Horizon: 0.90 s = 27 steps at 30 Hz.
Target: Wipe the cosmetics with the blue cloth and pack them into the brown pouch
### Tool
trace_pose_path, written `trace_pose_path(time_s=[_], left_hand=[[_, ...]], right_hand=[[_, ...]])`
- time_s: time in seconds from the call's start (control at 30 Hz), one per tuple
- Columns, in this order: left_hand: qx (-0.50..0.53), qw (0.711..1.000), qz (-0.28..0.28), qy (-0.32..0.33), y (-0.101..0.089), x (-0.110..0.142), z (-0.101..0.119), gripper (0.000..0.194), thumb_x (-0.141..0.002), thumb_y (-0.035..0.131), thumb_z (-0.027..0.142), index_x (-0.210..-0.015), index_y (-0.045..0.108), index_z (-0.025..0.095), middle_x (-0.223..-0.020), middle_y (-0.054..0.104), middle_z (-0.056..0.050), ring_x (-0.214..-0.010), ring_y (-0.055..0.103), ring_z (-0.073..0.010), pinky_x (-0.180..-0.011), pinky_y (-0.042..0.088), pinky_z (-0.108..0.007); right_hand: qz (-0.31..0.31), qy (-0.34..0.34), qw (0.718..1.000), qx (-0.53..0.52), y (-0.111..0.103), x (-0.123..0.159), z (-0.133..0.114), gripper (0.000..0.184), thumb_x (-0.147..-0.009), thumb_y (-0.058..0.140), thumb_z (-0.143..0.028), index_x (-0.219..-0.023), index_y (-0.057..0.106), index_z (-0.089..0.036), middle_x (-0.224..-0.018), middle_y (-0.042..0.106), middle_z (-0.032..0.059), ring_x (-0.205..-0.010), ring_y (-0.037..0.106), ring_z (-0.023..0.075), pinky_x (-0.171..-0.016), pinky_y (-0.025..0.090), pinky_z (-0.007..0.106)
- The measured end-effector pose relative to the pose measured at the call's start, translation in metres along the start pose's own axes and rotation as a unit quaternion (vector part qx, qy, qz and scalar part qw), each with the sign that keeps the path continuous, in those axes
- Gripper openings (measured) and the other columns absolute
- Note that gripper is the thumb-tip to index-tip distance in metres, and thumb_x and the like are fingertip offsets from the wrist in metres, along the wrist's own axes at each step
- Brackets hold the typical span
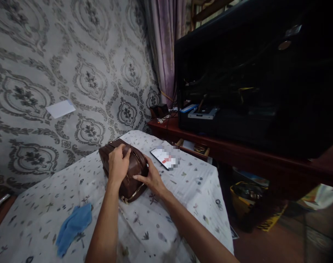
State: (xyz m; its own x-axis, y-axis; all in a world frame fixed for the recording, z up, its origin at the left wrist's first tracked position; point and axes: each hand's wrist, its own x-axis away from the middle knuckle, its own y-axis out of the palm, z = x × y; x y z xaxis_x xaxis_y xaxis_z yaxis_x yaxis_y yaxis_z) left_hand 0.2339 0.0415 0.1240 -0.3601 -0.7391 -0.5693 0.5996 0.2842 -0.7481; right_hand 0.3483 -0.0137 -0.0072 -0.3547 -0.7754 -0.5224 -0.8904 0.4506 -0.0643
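Observation:
A brown leather bag (pixel 134 166) with gold-coloured zips lies on the bed-like surface covered by a white patterned cloth (pixel 188 193). My left hand (pixel 118 164) is on top of the bag, its fingers bent over the leather and closed on it; the fingertips are partly hidden. At the bag's right side, my right hand (pixel 153 178) grips it, the thumb on the near face and the fingers around the far side. Right of the bag lies a phone (pixel 163 157) with a lit, partly blurred screen. A crumpled blue cloth (pixel 74 227) rests to the left of my left forearm.
Patterned wallpaper (pixel 90 76) rises behind, with a white card (pixel 60 109) against it. A dark red desk (pixel 169 126) with an open drawer (pixel 195 148) stands at the right, bearing a large black cabinet or screen back (pixel 251 73). A yellow-edged bag (pixel 241 208) sits below the desk.

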Motion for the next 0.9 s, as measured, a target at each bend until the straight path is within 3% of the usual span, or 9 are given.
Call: trace_pose_path(time_s=[0.17,0.37,0.9], left_hand=[[0.019,0.998,-0.042,0.034,-0.0061,0.0014,0.0041,0.017,-0.091,0.056,0.028,-0.092,0.068,0.017,-0.074,0.067,-0.004,-0.068,0.059,-0.0191,-0.068,0.043,-0.029],[0.037,0.997,-0.058,0.041,-0.0076,0.0022,0.0043,0.015,-0.09,0.056,0.026,-0.091,0.068,0.016,-0.071,0.063,-0.002,-0.063,0.054,-0.017,-0.063,0.039,-0.027],[0.072,0.993,-0.092,0.034,-0.0084,0.0018,0.0057,0.015,-0.089,0.057,0.027,-0.089,0.068,0.016,-0.073,0.064,-0.002,-0.068,0.055,-0.0173,-0.067,0.04,-0.028]], right_hand=[[-0.002,0.003,1.0,-0.001,0.0011,-0.0014,0.0001,0.096,-0.07,0.08,-0.058,-0.147,0.038,-0.019,-0.15,0.047,0.0164,-0.139,0.045,0.0309,-0.117,0.035,0.048],[-0.009,0.001,1.0,-0.013,0.001,-0.0003,0.0019,0.096,-0.071,0.079,-0.06,-0.148,0.037,-0.021,-0.151,0.046,0.0148,-0.14,0.043,0.0318,-0.118,0.033,0.05],[-0.013,0.0,0.999,-0.03,0.0018,0.0002,0.0034,0.096,-0.071,0.08,-0.058,-0.15,0.035,-0.025,-0.151,0.046,0.0124,-0.14,0.043,0.0325,-0.119,0.032,0.051]])
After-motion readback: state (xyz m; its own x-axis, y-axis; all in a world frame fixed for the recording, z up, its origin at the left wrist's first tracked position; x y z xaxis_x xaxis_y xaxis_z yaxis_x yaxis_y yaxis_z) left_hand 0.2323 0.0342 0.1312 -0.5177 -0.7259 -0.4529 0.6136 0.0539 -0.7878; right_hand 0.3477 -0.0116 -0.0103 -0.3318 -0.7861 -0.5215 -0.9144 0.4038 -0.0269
